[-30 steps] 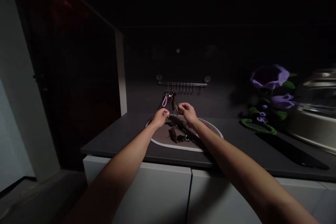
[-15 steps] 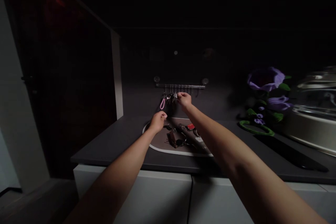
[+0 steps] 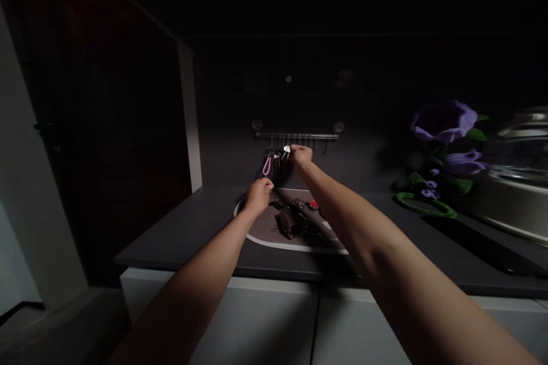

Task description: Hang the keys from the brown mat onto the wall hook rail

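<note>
1. Right hand pinches keys hanging from a hook rail, above the back edge of the tabletop
2. Left hand curls over the left end of a mat; any held item cannot be told

Two hands, one hook rail, one pink strap, one oval mat, two purple flowers far right.

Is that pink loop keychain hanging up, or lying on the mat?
Hanging. The pink loop keychain dangles from the metal hook rail, with its lower end in the air above the mat.
</note>
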Demonstrator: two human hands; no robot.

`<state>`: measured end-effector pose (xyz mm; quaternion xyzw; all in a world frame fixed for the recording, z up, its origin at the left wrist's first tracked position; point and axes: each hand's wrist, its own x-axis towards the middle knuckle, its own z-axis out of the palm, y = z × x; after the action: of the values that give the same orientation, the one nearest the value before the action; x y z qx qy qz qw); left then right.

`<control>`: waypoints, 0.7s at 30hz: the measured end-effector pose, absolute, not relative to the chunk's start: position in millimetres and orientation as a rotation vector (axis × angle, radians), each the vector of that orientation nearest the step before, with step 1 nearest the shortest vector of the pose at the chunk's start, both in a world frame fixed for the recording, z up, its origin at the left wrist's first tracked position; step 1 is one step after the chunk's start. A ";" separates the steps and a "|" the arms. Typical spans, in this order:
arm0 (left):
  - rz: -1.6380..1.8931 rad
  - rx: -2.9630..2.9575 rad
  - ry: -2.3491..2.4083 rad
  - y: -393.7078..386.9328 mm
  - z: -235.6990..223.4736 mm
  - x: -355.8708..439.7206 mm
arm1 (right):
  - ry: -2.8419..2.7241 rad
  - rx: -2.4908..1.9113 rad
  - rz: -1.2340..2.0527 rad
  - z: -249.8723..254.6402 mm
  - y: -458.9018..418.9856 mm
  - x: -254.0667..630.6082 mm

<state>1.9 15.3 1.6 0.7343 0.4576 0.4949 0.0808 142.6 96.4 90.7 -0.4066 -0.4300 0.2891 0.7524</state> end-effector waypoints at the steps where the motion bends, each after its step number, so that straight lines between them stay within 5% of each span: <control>1: 1.475 2.197 1.372 15.2 1.6 1.8 | -0.917 -0.883 0.653 90.6 96.4 142.2; 21: 1.451 2.272 1.403 15.8 1.1 -0.8 | -0.937 -0.931 0.705 77.1 88.2 148.5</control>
<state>-0.8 15.8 1.1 0.7467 0.4610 0.4767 0.0513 148.5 88.2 77.1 -0.4230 -0.4259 0.3207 0.7327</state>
